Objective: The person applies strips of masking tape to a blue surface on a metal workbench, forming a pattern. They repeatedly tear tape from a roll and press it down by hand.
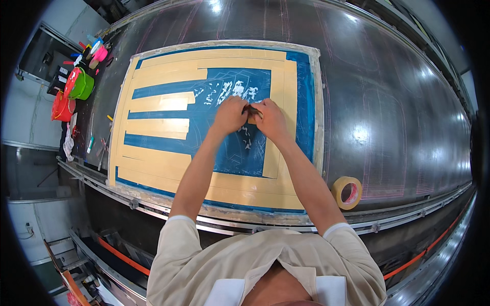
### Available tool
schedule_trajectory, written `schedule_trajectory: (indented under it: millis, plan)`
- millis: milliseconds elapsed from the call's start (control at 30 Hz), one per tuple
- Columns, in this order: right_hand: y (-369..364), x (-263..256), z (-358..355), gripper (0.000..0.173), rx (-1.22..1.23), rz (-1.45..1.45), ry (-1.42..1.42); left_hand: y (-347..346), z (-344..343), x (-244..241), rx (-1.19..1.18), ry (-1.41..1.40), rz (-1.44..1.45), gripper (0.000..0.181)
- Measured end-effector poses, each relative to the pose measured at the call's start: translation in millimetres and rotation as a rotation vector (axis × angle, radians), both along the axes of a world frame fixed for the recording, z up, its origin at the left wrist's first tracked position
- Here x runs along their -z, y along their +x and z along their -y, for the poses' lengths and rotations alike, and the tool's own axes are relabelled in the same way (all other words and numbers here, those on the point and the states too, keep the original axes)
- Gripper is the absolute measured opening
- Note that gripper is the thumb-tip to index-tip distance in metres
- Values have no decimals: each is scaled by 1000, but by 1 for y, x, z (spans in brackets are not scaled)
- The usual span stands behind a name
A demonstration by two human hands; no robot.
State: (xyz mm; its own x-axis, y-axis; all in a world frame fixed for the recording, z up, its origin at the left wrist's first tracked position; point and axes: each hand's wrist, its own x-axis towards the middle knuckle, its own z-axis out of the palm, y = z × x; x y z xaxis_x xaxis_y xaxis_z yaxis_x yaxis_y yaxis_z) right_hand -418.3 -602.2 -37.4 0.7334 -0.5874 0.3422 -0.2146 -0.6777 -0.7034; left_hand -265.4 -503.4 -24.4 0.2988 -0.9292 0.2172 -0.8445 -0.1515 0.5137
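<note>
My left hand (231,116) and my right hand (271,120) meet above a screen-printing frame (318,114), their fingertips pinched together. Between them is a small tan piece (251,121) that looks like tape, mostly hidden by the fingers, with something dark along its upper side. Below lies the blue screen mesh (241,162), masked around its border with tan tape (283,114). Several tape strips reach in from the left, with blue bands between them. White marks with the shape of writing (239,88) show on the blue just beyond my hands.
A roll of tan tape (337,193) rests right of the frame on the long dark table (398,114). A metal rail (214,225) runs along the near edge. Left are a green bucket (86,87), a red bucket (63,109), a cloth (68,145) and a pink container (100,53).
</note>
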Motion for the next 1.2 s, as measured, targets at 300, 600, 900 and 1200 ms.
schedule_trajectory:
  millis: [300,600,900,1200]
  plan:
    - [-1,14,-4,11,66,54,0,-36,0,1,-361,60,-19,10]
    - [-4,12,-10,18,49,63,-38,-6,0,6,-654,-339,-390,15]
    - [-11,-5,18,44,252,189,385,-55,-31,-9,-71,-107,-34,45]
    - [-87,-4,-11,41,16,-239,-477,-52,-24,11,-286,-61,43,62]
